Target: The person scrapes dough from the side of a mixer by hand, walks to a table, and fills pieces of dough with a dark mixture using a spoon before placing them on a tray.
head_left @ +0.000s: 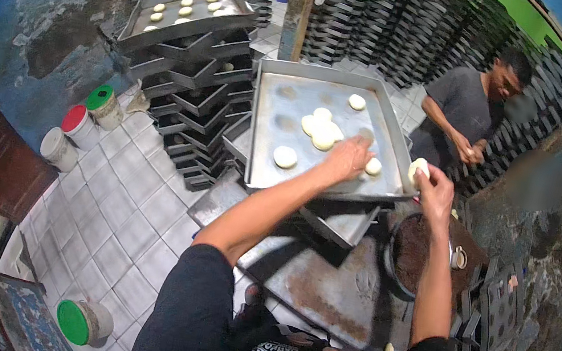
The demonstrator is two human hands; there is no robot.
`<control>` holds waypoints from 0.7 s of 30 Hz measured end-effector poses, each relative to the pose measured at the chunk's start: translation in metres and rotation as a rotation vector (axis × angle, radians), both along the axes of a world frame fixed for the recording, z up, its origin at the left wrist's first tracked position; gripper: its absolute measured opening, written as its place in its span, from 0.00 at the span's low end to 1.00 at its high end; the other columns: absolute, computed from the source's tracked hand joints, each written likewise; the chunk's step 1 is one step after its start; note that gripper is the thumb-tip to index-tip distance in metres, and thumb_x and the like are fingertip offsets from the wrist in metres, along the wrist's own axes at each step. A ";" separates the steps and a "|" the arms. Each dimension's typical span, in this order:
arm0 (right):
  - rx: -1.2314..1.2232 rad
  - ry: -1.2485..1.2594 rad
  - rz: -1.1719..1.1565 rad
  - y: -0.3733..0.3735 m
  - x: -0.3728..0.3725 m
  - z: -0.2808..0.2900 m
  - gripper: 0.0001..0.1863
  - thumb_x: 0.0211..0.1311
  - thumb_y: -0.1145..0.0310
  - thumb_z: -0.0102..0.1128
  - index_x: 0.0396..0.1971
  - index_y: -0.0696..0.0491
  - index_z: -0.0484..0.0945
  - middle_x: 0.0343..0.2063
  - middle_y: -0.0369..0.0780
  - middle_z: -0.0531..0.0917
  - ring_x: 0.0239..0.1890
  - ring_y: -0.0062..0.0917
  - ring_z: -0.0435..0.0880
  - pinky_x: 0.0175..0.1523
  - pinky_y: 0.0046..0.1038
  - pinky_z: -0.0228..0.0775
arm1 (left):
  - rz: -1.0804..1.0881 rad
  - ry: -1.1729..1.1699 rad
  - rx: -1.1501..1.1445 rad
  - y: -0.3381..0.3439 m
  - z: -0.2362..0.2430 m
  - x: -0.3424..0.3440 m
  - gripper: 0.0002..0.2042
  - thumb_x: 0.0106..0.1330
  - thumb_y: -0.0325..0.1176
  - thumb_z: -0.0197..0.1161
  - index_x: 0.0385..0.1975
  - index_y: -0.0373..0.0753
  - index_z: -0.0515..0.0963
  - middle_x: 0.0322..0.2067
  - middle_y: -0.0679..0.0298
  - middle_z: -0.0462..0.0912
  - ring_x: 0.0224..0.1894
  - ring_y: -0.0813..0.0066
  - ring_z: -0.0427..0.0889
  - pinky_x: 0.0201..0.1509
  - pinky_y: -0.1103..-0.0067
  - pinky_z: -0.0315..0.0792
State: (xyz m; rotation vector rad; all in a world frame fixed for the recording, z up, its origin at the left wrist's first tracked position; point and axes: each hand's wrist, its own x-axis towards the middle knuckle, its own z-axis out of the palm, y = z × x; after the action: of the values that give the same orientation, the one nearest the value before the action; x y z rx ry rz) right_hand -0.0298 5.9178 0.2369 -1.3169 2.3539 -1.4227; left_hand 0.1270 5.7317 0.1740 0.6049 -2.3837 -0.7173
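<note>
A large metal baking tray (337, 76) lies in front of me, tilted a little, on a stack of other trays. On it sit pale round dough balls: one (356, 102) at the far right, one (285, 157) at the near left, and a touching cluster (321, 129) in the middle. My left hand (348, 158) is over the tray, fingers curled down beside another dough ball (373, 166); what is under them is hidden. Just off the tray's right corner, my right hand (437, 197) pinches a flattened piece of dough (418, 170) between thumb and fingers.
Below my right forearm stands a round basin (411, 251) of dark brown crumbly stuff, with a small cup (459, 257) beside it. Stacked trays (196, 81) rise at left, topped by a tray (229, 18) of dough balls. Lidded buckets (106, 107) stand along the wall. A co-worker (465, 105) works at right.
</note>
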 end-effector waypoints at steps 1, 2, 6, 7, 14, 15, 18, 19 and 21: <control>-0.076 0.020 -0.028 0.030 0.006 -0.006 0.15 0.61 0.67 0.65 0.43 0.61 0.84 0.37 0.43 0.87 0.38 0.23 0.84 0.45 0.27 0.76 | -0.042 0.164 0.190 0.042 0.006 -0.013 0.22 0.73 0.44 0.52 0.57 0.32 0.73 0.48 0.48 0.82 0.54 0.50 0.79 0.62 0.63 0.69; -0.107 -0.005 0.077 0.064 0.034 -0.005 0.13 0.61 0.70 0.66 0.43 0.60 0.83 0.40 0.43 0.84 0.41 0.24 0.83 0.46 0.26 0.76 | -0.082 0.318 0.393 0.094 0.001 -0.022 0.23 0.76 0.44 0.49 0.58 0.31 0.72 0.50 0.47 0.81 0.54 0.50 0.80 0.62 0.64 0.70; -0.232 0.317 -0.041 0.182 0.071 -0.025 0.21 0.50 0.75 0.74 0.46 0.58 0.80 0.52 0.44 0.74 0.45 0.30 0.81 0.48 0.30 0.79 | -0.115 0.593 0.907 0.259 -0.016 -0.027 0.19 0.77 0.43 0.51 0.44 0.30 0.79 0.36 0.59 0.82 0.41 0.76 0.76 0.48 0.76 0.72; -0.278 0.345 -0.118 0.208 0.075 -0.038 0.22 0.52 0.76 0.73 0.48 0.58 0.77 0.56 0.45 0.71 0.47 0.31 0.81 0.49 0.29 0.79 | -0.075 0.622 0.860 0.296 -0.013 -0.026 0.18 0.77 0.42 0.51 0.27 0.34 0.71 0.23 0.67 0.72 0.29 0.81 0.70 0.34 0.73 0.69; -0.338 -0.821 -0.167 0.377 0.086 -0.156 0.11 0.69 0.72 0.61 0.47 0.61 0.78 0.41 0.35 0.81 0.45 0.14 0.77 0.50 0.20 0.71 | -0.049 0.286 1.242 0.464 -0.095 -0.025 0.21 0.78 0.45 0.49 0.24 0.36 0.72 0.21 0.69 0.70 0.27 0.78 0.69 0.31 0.73 0.67; -0.316 -0.879 -0.120 0.398 0.087 -0.168 0.12 0.69 0.72 0.61 0.49 0.60 0.78 0.41 0.34 0.81 0.45 0.14 0.77 0.50 0.19 0.70 | -0.089 0.278 1.168 0.481 -0.103 -0.024 0.22 0.78 0.46 0.49 0.26 0.36 0.73 0.22 0.69 0.71 0.27 0.78 0.70 0.31 0.74 0.67; -0.285 -0.879 0.036 0.427 0.087 -0.155 0.12 0.67 0.71 0.62 0.48 0.61 0.80 0.37 0.34 0.84 0.40 0.15 0.80 0.47 0.22 0.72 | -0.134 0.240 0.884 0.478 -0.152 -0.022 0.21 0.78 0.49 0.48 0.43 0.35 0.77 0.26 0.65 0.75 0.30 0.77 0.75 0.31 0.78 0.70; -0.306 -0.785 -0.041 0.431 0.078 -0.164 0.12 0.68 0.70 0.60 0.47 0.60 0.80 0.37 0.36 0.85 0.38 0.18 0.82 0.45 0.23 0.73 | -0.045 0.269 1.138 0.486 -0.158 -0.022 0.20 0.77 0.49 0.49 0.51 0.36 0.73 0.29 0.64 0.76 0.31 0.76 0.76 0.34 0.78 0.72; -0.142 -0.605 -0.110 0.431 0.070 -0.185 0.12 0.68 0.67 0.60 0.46 0.58 0.81 0.35 0.39 0.86 0.37 0.25 0.84 0.43 0.27 0.75 | 0.022 0.105 1.323 0.486 -0.177 -0.007 0.23 0.76 0.47 0.52 0.63 0.39 0.66 0.33 0.62 0.79 0.34 0.73 0.78 0.38 0.76 0.75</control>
State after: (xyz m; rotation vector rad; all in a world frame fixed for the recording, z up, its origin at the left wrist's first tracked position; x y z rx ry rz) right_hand 0.0403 6.3491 0.0521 -0.6453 1.9665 -1.7377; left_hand 0.1197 6.2179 -0.0029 1.0152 -1.5125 -2.2249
